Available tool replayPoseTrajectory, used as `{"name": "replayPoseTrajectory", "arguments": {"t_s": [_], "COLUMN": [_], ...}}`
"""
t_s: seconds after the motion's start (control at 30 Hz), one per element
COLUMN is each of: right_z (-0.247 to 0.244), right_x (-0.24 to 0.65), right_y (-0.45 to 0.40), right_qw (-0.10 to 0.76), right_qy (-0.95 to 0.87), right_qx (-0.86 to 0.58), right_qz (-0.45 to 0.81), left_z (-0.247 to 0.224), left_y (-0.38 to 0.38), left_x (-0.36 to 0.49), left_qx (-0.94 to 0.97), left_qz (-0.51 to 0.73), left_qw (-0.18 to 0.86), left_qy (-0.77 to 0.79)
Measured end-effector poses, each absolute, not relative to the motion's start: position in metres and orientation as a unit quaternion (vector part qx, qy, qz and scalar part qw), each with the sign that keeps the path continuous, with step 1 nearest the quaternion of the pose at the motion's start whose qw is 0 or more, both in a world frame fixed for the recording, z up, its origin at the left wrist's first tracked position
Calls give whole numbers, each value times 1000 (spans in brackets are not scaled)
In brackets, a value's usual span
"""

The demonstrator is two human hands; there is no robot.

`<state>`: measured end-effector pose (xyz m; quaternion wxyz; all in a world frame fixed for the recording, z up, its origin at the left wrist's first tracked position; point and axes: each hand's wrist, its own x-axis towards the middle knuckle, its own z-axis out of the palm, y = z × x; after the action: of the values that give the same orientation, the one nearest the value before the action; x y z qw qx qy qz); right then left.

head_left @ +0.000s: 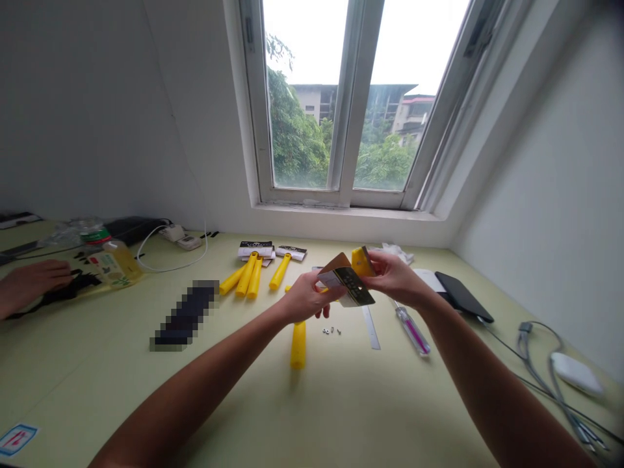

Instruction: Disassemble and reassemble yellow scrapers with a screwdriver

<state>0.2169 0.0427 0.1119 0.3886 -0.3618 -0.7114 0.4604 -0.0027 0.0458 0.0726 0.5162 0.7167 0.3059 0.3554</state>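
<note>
Here we go, both hands raised above the surface (146, 390), working together at the centre! The left hand (308, 298) is closed on a black-and-gold printed card (351, 286), tilting it up toward the yellow plastic handle (362, 261) gripped in the right hand (394, 276). Card and handle are touching, held up where both can be seen. The card's print is too small to read. Just below the hands, small screws (331, 330) sit in a tight group, kept together beside another yellow handle (298, 344). To the right lie a steel ruler (370, 328) and a pink-striped screwdriver (413, 333), within easy reach. Beyond the left hand, more yellow handles (246, 276) lie side by side below black-and-white labelled packs (256, 250). At far left, a co-worker's hand (34, 283) rests near a drinks bottle (119, 260).
</note>
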Motion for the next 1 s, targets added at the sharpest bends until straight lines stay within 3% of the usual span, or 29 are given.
{"name": "replayPoseTrajectory", "arguments": {"t_s": [0.1, 0.37, 0.63, 0.87, 1.0], "right_z": [113, 137, 140, 165, 173], "right_x": [224, 257, 229, 249, 267], "right_y": [46, 46, 24, 10, 2], "right_qw": [398, 588, 546, 695, 612], "right_qy": [-711, -609, -677, -582, -643], "right_qx": [-390, -446, -425, -376, -396], "right_qz": [429, 291, 250, 194, 235], "left_z": [73, 85, 80, 73, 68], "left_y": [49, 72, 58, 76, 105], "left_x": [-6, -25, -15, -28, -19], "left_qx": [726, 708, 787, 788, 704], "left_qz": [387, 417, 316, 319, 391], "left_qw": [481, 477, 430, 391, 386], "left_qy": [304, 313, 311, 352, 449]}}
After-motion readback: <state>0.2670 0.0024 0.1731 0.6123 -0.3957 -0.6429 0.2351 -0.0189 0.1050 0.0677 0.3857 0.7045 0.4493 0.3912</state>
